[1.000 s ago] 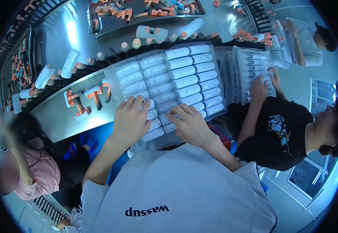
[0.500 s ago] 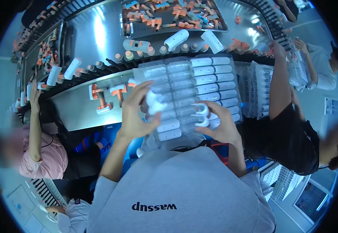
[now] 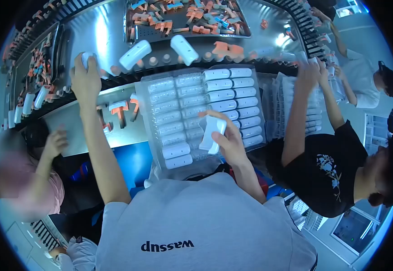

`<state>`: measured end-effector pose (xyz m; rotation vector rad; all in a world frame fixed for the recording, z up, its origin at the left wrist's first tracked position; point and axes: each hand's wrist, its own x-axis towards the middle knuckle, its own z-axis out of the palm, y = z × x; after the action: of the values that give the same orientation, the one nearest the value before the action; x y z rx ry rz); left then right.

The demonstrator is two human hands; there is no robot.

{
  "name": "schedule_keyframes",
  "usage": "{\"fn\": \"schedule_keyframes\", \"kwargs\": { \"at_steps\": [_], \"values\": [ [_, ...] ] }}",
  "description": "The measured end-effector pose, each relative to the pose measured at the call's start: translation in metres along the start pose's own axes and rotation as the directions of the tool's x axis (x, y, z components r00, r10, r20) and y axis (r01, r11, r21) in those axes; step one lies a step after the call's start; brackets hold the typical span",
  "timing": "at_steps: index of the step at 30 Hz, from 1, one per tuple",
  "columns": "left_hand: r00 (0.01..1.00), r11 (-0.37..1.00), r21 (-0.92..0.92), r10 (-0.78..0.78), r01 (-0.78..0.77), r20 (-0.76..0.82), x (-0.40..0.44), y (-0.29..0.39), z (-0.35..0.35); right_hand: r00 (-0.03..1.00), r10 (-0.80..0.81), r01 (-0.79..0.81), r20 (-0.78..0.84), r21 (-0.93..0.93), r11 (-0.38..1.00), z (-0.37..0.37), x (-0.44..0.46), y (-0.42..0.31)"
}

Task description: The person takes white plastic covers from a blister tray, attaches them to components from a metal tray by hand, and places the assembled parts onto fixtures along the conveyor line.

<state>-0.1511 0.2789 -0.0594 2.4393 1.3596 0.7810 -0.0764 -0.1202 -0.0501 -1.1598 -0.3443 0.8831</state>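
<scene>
Tray: my landmark, the clear tray (image 3: pixel 166 118) under the head camera; its two right columns carry white shells (image 3: pixel 224 95), its two left columns mostly show see-through pockets.
Left hand: I have the left hand (image 3: pixel 86 81) stretched beyond the tray's upper left corner, fingers clenched around a shell (image 3: pixel 86 58); whether that shell is off its peg, I cannot tell.
Right hand: I have the right hand (image 3: pixel 232 143) over the middle of the tray, thumb and fingers grasping a white piece (image 3: pixel 220 125), tilted; whether it is one part or several nested, I cannot tell.
Lower pair: two shells (image 3: pixel 177 151) lie one below the other at the tray's lower left corner.
Peg line: pegs (image 3: pixel 166 58) run just above the tray, with two tilted covers (image 3: pixel 134 54) and, toward the tray's upper right, an orange clip (image 3: pixel 228 49).
Pan: the metal pan (image 3: pixel 144 34), full of mixed orange and blue parts, stands farther above the tray.
Desk: left of the tray I see the metal desk (image 3: pixel 131 131), bearing orange parts (image 3: pixel 119 108).
Neighbours: right of the tray, a person in black (image 3: pixel 332 171) reaches up to the pegs past another tray (image 3: pixel 281 90); well left of it, a person in pink (image 3: pixel 43 194) shows blurred.
</scene>
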Motion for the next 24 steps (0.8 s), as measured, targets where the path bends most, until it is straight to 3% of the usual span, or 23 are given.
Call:
{"fn": "schedule_keyframes", "kwargs": {
  "at_steps": [1,2,4,7,8,10,11,13,14,15,16,17,18,19,20,21,23,24],
  "values": [
    [0.997,0.996,0.083,-0.020,0.014,0.071,0.002,0.003,-0.005,0.991,-0.111,0.084,-0.080,-0.284,0.955,0.000,0.008,-0.004],
    [0.997,0.996,0.092,-0.015,0.008,0.070,0.003,0.005,-0.010,0.969,-0.140,0.061,-0.204,-0.352,0.934,0.002,0.011,-0.009],
    [0.986,0.956,0.293,-0.056,0.008,0.156,0.009,0.003,-0.017,0.930,-0.176,0.042,-0.322,-0.381,0.924,0.001,0.031,-0.021],
    [0.994,0.978,0.207,-0.006,-0.018,0.113,0.014,-0.026,-0.018,0.824,-0.330,0.058,-0.460,-0.512,0.857,0.000,0.078,-0.029],
    [0.991,0.977,0.214,-0.046,0.018,0.126,0.013,-0.030,-0.025,0.796,-0.211,-0.025,-0.567,-0.380,0.925,0.009,0.088,-0.038],
    [0.997,0.972,0.236,0.007,-0.026,0.081,0.018,-0.044,-0.036,0.769,-0.456,0.061,-0.448,-0.659,0.750,0.010,0.116,-0.023],
    [0.999,0.967,0.256,-0.010,0.001,0.034,0.021,-0.050,-0.042,0.684,-0.664,0.112,-0.301,-0.856,0.504,0.010,0.129,-0.013],
    [0.988,0.986,0.164,0.025,0.000,-0.150,0.024,-0.065,-0.071,0.675,-0.629,0.023,-0.385,-0.842,0.539,0.027,0.150,-0.016],
    [0.954,0.983,0.182,0.057,-0.002,-0.295,0.018,-0.076,-0.092,0.668,-0.653,0.053,-0.357,-0.852,0.521,0.036,0.159,-0.019],
    [0.919,0.996,-0.084,-0.033,0.000,-0.393,0.007,-0.087,-0.109,0.689,-0.609,0.037,-0.392,-0.821,0.570,0.049,0.166,-0.022],
    [0.902,0.930,-0.355,-0.232,0.096,-0.363,-0.006,-0.089,-0.127,0.715,-0.559,0.017,-0.421,-0.788,0.616,0.060,0.173,-0.022],
    [0.914,0.904,-0.402,-0.278,0.145,-0.295,-0.023,-0.083,-0.143,0.795,-0.476,-0.003,-0.376,-0.788,0.616,0.066,0.181,-0.020],
    [0.939,0.902,-0.429,-0.185,0.046,-0.288,-0.037,-0.085,-0.144,0.788,-0.483,-0.008,-0.382,-0.790,0.612,0.078,0.185,-0.020],
    [0.954,0.889,-0.455,-0.095,-0.048,-0.286,-0.053,-0.090,-0.144,0.755,-0.579,0.031,-0.308,-0.865,0.501,0.091,0.188,-0.019],
    [0.984,0.857,-0.514,-0.117,0.032,-0.133,-0.072,-0.091,-0.145,0.720,-0.657,0.061,-0.223,-0.923,0.379,0.103,0.190,-0.017],
    [0.997,0.843,-0.537,-0.056,0.017,-0.056,-0.090,-0.090,-0.140,0.727,-0.675,0.105,-0.128,-0.950,0.294,0.111,0.192,-0.015],
    [0.990,0.838,-0.541,0.010,0.068,0.142,-0.121,-0.103,-0.125,0.769,-0.635,0.096,-0.078,-0.967,0.235,0.128,0.201,-0.019],
    [0.956,0.711,-0.670,-0.015,0.215,0.292,-0.135,-0.103,-0.116,0.808,-0.589,0.093,-0.031,-0.980,0.179,0.136,0.204,-0.020]
  ]
}}
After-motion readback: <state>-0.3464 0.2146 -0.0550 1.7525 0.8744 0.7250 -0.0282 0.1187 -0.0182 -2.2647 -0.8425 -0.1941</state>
